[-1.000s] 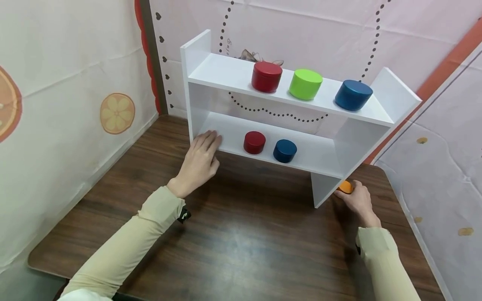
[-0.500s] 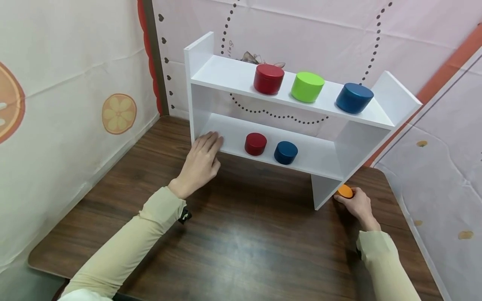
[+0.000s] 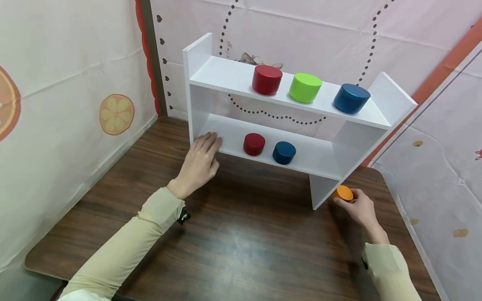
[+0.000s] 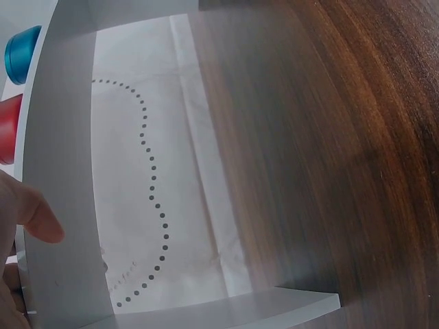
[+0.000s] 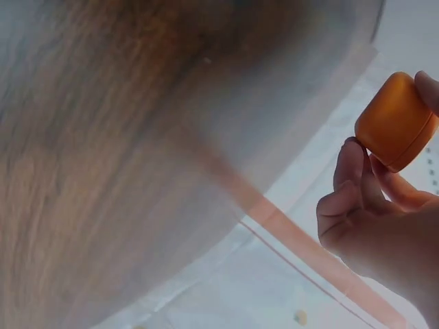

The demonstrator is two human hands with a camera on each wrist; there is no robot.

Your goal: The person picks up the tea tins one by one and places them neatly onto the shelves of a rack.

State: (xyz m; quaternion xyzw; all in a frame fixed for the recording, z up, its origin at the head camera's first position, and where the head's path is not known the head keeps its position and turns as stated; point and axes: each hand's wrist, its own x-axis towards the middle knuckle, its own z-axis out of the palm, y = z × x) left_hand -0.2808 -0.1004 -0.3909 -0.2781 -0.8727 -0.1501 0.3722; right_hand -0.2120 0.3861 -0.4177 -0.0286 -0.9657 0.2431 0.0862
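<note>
My left hand point(image 3: 198, 163) grips the front edge of the white two-tier shelf point(image 3: 312, 158) at its left end. The fingers lie on top of the lower board; in the left wrist view the thumb point(image 4: 42, 223) is underneath. Beyond the shelf's right side, my right hand point(image 3: 361, 207) holds an orange round tin point(image 3: 344, 193) between thumb and fingers. The right wrist view shows that orange tin point(image 5: 396, 123) tilted, fingertips at its bottom edge. On the lower board stand a small red tin point(image 3: 254, 144) and a small blue tin point(image 3: 284, 153).
Across the upper board stand a larger red tin point(image 3: 267, 80), a green tin point(image 3: 305, 88) and a blue tin point(image 3: 351, 99). The shelf stands on a dark wooden table point(image 3: 241, 238). Printed cloth walls point(image 3: 75, 125) enclose the table's left, back and right sides.
My right hand has drawn the orange tin slightly out from behind the shelf's side panel, toward me, so more of it shows. My left hand has stayed on the lower board.
</note>
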